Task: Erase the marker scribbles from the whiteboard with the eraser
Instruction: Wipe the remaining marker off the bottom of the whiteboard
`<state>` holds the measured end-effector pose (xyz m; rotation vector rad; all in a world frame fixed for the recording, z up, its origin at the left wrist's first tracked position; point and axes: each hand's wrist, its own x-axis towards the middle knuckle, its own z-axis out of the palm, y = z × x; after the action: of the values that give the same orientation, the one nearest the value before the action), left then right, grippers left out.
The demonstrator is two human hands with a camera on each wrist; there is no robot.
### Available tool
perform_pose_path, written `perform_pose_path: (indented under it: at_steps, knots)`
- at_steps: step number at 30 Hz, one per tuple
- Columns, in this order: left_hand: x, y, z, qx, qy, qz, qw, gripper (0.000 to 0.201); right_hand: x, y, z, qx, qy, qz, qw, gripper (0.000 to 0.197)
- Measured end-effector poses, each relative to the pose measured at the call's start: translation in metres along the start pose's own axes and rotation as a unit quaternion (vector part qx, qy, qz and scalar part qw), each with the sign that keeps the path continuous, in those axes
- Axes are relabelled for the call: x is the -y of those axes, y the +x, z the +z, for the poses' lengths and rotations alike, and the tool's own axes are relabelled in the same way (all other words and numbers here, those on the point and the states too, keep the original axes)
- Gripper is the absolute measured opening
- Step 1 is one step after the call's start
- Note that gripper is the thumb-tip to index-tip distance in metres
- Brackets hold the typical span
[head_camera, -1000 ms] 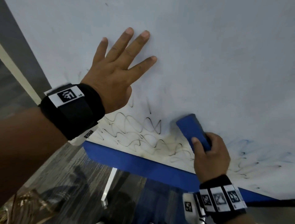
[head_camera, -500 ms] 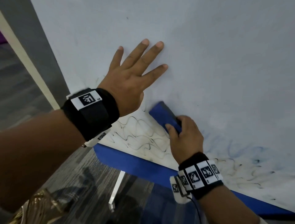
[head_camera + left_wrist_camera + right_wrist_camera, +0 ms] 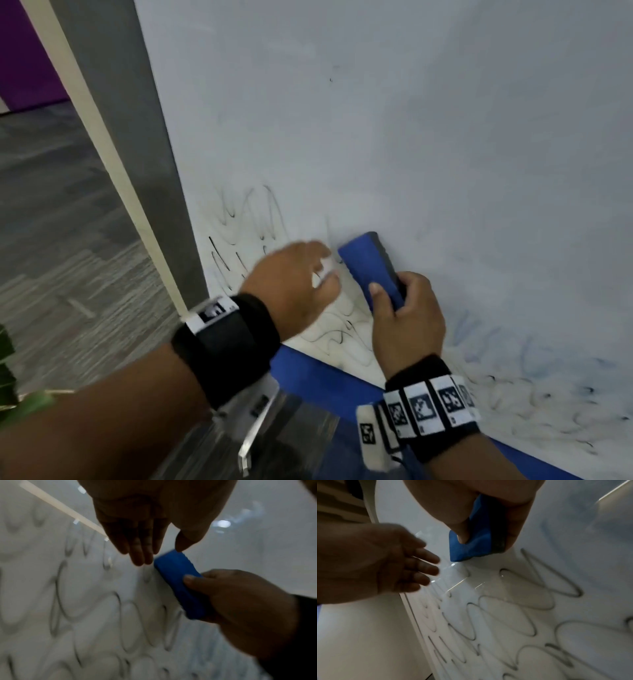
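Grey carpet-tile floor (image 3: 68,240) on the left, a cream strip (image 3: 113,164) and a grey panel (image 3: 137,137) running up beside the whiteboard (image 3: 411,120), which is glossy white with a blue band (image 3: 318,371) along its lower edge. Right hand (image 3: 407,318) grips the eraser (image 3: 371,270): thumb lies along the blue top face, fingers curl round the far side, so it pinches the lower half of the block and the upper half sticks out free. Eraser is a rectangular block, smooth blue body with a dark grey felt layer on the side turned to the board; the felt face looks pressed on the board, near the upper edge of the black scribbles (image 3: 239,219). Left hand (image 3: 294,287) is motion-blurred, fingers straight and close together, holding nothing, tips just beside the eraser's top end; whether they touch the board cannot be told. Scribbles are looping black marker waves, sharp at the lower left, smeared and faint blue (image 3: 496,342) to the right of the right wrist. Both wrists wear black bands (image 3: 233,346) with black-and-white square tags (image 3: 424,407). Left wrist view shows the same: left fingers (image 3: 140,550) flat together, eraser (image 3: 180,582) clamped under the right thumb.
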<state>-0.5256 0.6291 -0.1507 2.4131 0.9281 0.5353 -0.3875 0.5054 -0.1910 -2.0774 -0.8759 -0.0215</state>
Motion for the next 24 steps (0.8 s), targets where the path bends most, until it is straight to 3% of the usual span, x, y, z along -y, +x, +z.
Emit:
perform_pose_path:
  at_steps: [1,3,6,9,12,15,17,19,22,24]
  knots:
    - [-0.008,-0.005,0.010,0.048,-0.045,-0.067,0.996,0.047,0.005,-0.002,0.006,-0.005,0.018,0.002,1.000,0.023]
    - [-0.024,-0.008,0.030,0.071,-0.153,-0.150,0.974,0.051,0.007,-0.012,0.015,-0.005,0.055,0.000,0.998,0.017]
    - [-0.043,-0.005,0.054,0.024,-0.260,-0.214,0.941,0.048,0.005,-0.021,0.022,0.010,0.117,-0.011,0.993,0.025]
    - [-0.049,-0.002,0.064,-0.009,-0.286,-0.243,0.927,0.045,0.000,-0.027,0.026,0.046,0.139,-0.027,0.989,0.024]
    - [-0.042,-0.002,0.066,-0.042,-0.281,-0.228,0.931,0.040,-0.013,-0.033,0.024,0.046,0.136,-0.053,0.988,0.041]
    - [-0.023,-0.002,0.058,-0.079,-0.192,-0.169,0.963,0.038,-0.021,-0.041,0.016,0.088,0.193,-0.044,0.976,0.052]
    - [-0.006,0.002,0.046,-0.110,-0.117,-0.121,0.980,0.057,-0.029,-0.046,0.011,0.082,0.196,-0.045,0.976,0.053]
    - [0.009,0.010,0.030,-0.164,-0.077,-0.088,0.980,0.076,-0.038,-0.051,0.011,0.082,0.180,-0.048,0.979,0.057]
    - [0.031,0.024,0.014,-0.260,-0.026,-0.025,0.965,0.081,-0.047,-0.057,0.011,0.096,0.168,-0.052,0.980,0.058]
    - [0.048,0.026,0.016,-0.269,-0.011,-0.020,0.963,0.082,-0.050,-0.063,0.013,0.104,0.160,-0.045,0.981,0.052]
